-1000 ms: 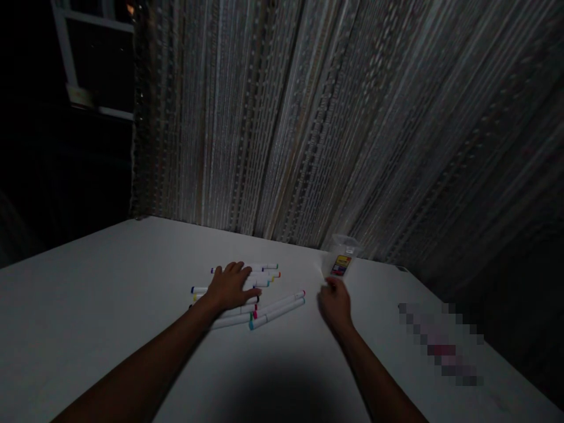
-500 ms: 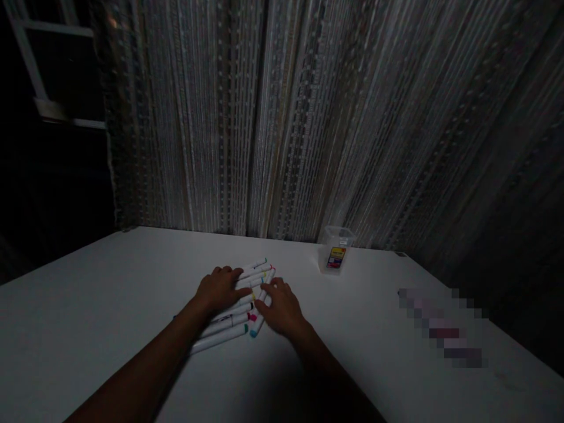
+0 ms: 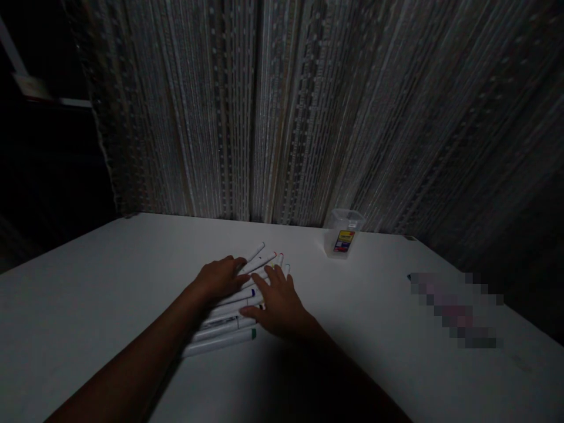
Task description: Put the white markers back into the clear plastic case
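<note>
Several white markers with coloured ends lie side by side on the white table [image 3: 132, 282]. My left hand [image 3: 222, 277] rests over their left part, its fingers stretched across them. My right hand [image 3: 279, 302] lies over their right ends with fingers spread, covering some of the caps. Nearest to me is a thick marker with a green end [image 3: 220, 343]. A marker with a dark blue end [image 3: 235, 297] shows between my hands. Beyond my left fingertips, a marker [image 3: 256, 252] points away at a slant.
A clear plastic container [image 3: 343, 235] with a yellow, red and blue label stands near the back edge. A blurred-out item [image 3: 453, 311] lies on the right of the table. A striped curtain [image 3: 273, 117] hangs behind, and the light is dim.
My right hand has moved left over the marker ends and its fingers have spread. The blue-ended marker beside it is no longer seen lying crosswise there. The view has shifted slightly.
</note>
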The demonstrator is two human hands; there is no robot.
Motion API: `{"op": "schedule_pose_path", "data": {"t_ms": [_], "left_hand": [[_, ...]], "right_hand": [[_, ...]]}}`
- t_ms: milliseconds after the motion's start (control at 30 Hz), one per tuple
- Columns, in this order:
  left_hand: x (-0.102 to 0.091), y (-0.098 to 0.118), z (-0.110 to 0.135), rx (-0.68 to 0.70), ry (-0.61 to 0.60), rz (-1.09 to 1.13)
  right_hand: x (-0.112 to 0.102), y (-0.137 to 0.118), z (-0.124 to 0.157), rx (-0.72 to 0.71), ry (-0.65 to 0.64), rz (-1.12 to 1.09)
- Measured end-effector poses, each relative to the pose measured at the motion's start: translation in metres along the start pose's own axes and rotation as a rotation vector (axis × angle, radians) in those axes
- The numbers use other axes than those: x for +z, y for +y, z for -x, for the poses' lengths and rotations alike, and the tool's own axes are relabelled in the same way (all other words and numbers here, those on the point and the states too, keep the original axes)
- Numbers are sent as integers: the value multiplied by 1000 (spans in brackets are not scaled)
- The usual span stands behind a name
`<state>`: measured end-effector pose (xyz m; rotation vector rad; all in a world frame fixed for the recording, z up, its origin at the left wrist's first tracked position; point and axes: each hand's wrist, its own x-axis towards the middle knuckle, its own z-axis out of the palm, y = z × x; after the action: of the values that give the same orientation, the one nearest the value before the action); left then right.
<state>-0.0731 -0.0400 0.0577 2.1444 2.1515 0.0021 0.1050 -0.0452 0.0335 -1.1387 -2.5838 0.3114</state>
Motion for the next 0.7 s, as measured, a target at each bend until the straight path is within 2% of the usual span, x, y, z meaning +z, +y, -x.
{"op": "schedule_pose_path", "data": {"t_ms": [200, 300, 467, 700], "left_hand": [[-1, -1, -2, -15, 14, 30], [-2, -2, -3, -46, 1, 49], [-3, -9, -4, -90, -21, 34], [-2, -24, -7, -132, -28, 21]], "right_hand": [[-1, -5, 3, -274, -69, -60], [-3, -7, 3, -355, -106, -83], [-12, -5, 3, -344, -159, -88], [-18, 5, 4, -287, -145, -49]]}}
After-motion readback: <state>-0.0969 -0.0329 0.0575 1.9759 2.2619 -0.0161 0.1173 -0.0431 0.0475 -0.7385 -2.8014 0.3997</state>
